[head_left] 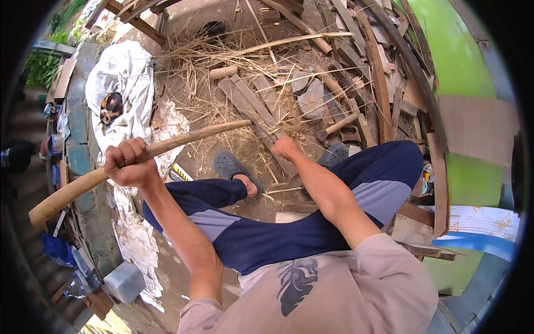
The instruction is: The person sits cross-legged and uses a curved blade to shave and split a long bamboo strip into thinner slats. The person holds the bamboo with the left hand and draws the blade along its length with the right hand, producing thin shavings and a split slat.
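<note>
My left hand (130, 162) is wrapped round a long, smooth, curved wooden handle (189, 136). Its thick end juts out to the left and its thin end points right, above the planks on the ground. My right hand (285, 148) is closed in a fist low between my knees, beside the wooden planks (245, 103). Whatever that fist holds, if anything, is hidden. A small gap lies between the handle's thin end and the right fist.
A calico cat (111, 107) lies on a white cloth (125, 67) at the left. Dry straw (189, 61) and a grey stone (311, 100) lie ahead. Scrap timber (384, 83) is heaped at the right. A clear plastic container (123, 281) stands lower left.
</note>
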